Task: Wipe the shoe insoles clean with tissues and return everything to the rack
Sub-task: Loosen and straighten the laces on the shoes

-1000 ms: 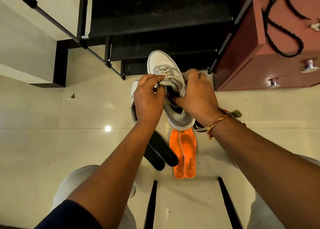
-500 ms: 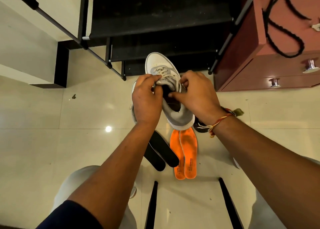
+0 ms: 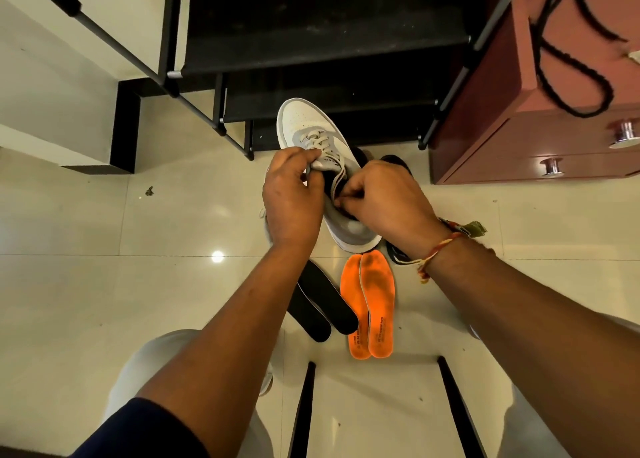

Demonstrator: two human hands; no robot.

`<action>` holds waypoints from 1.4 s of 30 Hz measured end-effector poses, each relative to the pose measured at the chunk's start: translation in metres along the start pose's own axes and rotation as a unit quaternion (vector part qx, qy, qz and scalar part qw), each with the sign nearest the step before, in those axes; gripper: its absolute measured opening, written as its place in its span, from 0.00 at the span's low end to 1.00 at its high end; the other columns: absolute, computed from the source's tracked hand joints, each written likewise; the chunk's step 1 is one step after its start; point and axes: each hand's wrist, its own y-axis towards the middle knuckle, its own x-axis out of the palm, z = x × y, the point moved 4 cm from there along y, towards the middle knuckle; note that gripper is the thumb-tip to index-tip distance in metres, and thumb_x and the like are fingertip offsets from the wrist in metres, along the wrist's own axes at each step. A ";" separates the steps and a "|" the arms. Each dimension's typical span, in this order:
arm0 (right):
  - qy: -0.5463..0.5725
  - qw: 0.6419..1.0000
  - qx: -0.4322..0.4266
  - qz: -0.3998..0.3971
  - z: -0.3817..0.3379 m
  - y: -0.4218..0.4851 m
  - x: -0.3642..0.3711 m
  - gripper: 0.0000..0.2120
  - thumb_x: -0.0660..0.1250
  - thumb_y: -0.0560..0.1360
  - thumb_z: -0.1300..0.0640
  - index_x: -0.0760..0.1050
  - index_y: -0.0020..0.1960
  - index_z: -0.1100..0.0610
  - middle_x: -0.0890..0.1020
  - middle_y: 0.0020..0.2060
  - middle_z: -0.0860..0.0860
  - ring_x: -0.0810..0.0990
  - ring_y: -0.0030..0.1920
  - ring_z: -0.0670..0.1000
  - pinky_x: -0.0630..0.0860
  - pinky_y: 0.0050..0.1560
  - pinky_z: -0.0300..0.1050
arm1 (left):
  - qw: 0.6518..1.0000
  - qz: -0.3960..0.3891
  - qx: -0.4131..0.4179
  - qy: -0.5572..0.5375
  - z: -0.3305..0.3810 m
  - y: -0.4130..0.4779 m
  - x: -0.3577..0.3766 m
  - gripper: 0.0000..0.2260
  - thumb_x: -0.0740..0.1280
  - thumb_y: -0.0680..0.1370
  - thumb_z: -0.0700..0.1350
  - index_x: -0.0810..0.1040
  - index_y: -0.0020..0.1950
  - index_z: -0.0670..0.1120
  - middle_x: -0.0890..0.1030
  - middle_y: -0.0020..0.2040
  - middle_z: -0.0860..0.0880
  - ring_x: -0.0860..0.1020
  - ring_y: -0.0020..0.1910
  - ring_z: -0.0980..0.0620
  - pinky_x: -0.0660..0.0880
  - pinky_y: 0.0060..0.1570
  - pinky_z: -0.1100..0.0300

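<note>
A white and grey sneaker (image 3: 306, 126) is held above the floor, toe pointing at the black shoe rack (image 3: 322, 41). My left hand (image 3: 291, 197) grips its tongue and laces. My right hand (image 3: 384, 194) pinches something dark at the shoe's opening; its fingertips hide what. Two orange insoles (image 3: 372, 301) lie side by side on the tiles below, with two black insoles (image 3: 322, 301) to their left. A second pale shoe (image 3: 266, 222) is mostly hidden under my left hand.
A reddish-brown drawer cabinet (image 3: 526, 128) with a black cord on top stands at the right. A dark shoe (image 3: 394, 253) lies under my right wrist. Black stool legs (image 3: 304, 409) frame the near floor. A small bit of debris (image 3: 149, 190) lies on the left tiles.
My right hand has drawn back from deep inside the shoe's opening to its edge, fingers now pinched. The sneaker shifted slightly left and away. My left hand keeps its hold.
</note>
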 end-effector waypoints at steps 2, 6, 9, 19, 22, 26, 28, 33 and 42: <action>0.021 0.997 0.060 0.041 0.006 -0.001 -0.005 0.04 0.75 0.71 0.51 0.81 0.38 0.48 0.81 0.45 0.50 0.79 0.45 0.52 0.78 0.44 0.47 | 1.000 -0.004 0.006 -0.006 0.001 -0.001 0.001 0.11 0.71 0.77 0.38 0.84 0.59 0.45 0.81 0.57 0.50 0.78 0.54 0.56 0.76 0.52 0.70; 0.009 0.988 0.139 0.065 0.019 -0.001 -0.008 0.22 0.77 0.67 0.45 0.73 0.54 0.53 0.75 0.55 0.55 0.78 0.50 0.58 0.72 0.43 0.46 | 1.000 -0.007 0.010 -0.018 0.003 -0.003 0.002 0.11 0.71 0.77 0.37 0.84 0.59 0.45 0.81 0.57 0.50 0.77 0.54 0.58 0.74 0.54 0.73; -0.005 0.984 0.179 0.002 0.028 0.002 -0.003 0.31 0.72 0.71 0.41 0.67 0.64 0.57 0.77 0.56 0.58 0.79 0.53 0.62 0.69 0.43 0.47 | 0.999 -0.006 0.023 -0.024 0.004 -0.005 0.001 0.11 0.71 0.77 0.37 0.84 0.58 0.45 0.81 0.56 0.50 0.78 0.55 0.58 0.73 0.57 0.72; -0.014 0.991 0.129 -0.028 0.039 0.010 0.019 0.12 0.64 0.79 0.51 0.77 0.56 0.58 0.82 0.50 0.59 0.79 0.52 0.63 0.77 0.50 0.51 | 0.980 -0.183 0.033 0.076 -0.013 -0.012 0.011 0.23 0.72 0.77 0.44 0.74 0.71 0.52 0.77 0.68 0.51 0.76 0.65 0.50 0.74 0.66 0.48; 0.009 0.991 0.132 -0.017 0.046 0.012 0.036 0.11 0.64 0.79 0.53 0.78 0.57 0.58 0.82 0.50 0.59 0.80 0.51 0.62 0.74 0.44 0.47 | 0.953 -0.284 0.006 0.103 -0.020 -0.017 0.010 0.30 0.74 0.76 0.45 0.67 0.76 0.52 0.75 0.71 0.49 0.74 0.69 0.49 0.71 0.68 0.51; 0.001 0.991 0.135 -0.003 0.052 0.024 0.065 0.12 0.64 0.78 0.54 0.79 0.56 0.58 0.82 0.50 0.60 0.80 0.51 0.62 0.74 0.44 0.47 | 0.921 -0.359 -0.046 0.143 -0.038 -0.017 0.006 0.29 0.74 0.76 0.48 0.67 0.74 0.48 0.76 0.67 0.45 0.75 0.65 0.45 0.70 0.56 0.57; -0.008 0.988 0.152 -0.009 0.057 0.033 0.089 0.12 0.64 0.78 0.54 0.79 0.58 0.58 0.81 0.52 0.61 0.80 0.52 0.62 0.71 0.44 0.45 | 0.902 -0.385 -0.068 0.185 -0.050 -0.018 0.003 0.25 0.72 0.77 0.49 0.70 0.72 0.45 0.77 0.66 0.43 0.75 0.63 0.43 0.70 0.54 0.56; -0.041 0.972 0.228 -0.034 0.072 0.057 0.156 0.14 0.62 0.80 0.54 0.77 0.60 0.61 0.80 0.57 0.61 0.79 0.58 0.63 0.73 0.52 0.48 | 0.879 -0.420 -0.115 0.195 -0.082 -0.020 0.004 0.22 0.69 0.79 0.50 0.72 0.69 0.43 0.77 0.64 0.42 0.76 0.62 0.42 0.70 0.52 0.55; -0.005 0.969 0.240 -0.060 0.082 0.090 0.245 0.15 0.62 0.80 0.55 0.76 0.62 0.62 0.79 0.59 0.61 0.77 0.59 0.63 0.72 0.57 0.50 | 0.902 -0.366 -0.193 0.122 -0.108 -0.008 0.011 0.16 0.69 0.79 0.51 0.76 0.62 0.43 0.81 0.56 0.44 0.79 0.54 0.43 0.75 0.48 0.54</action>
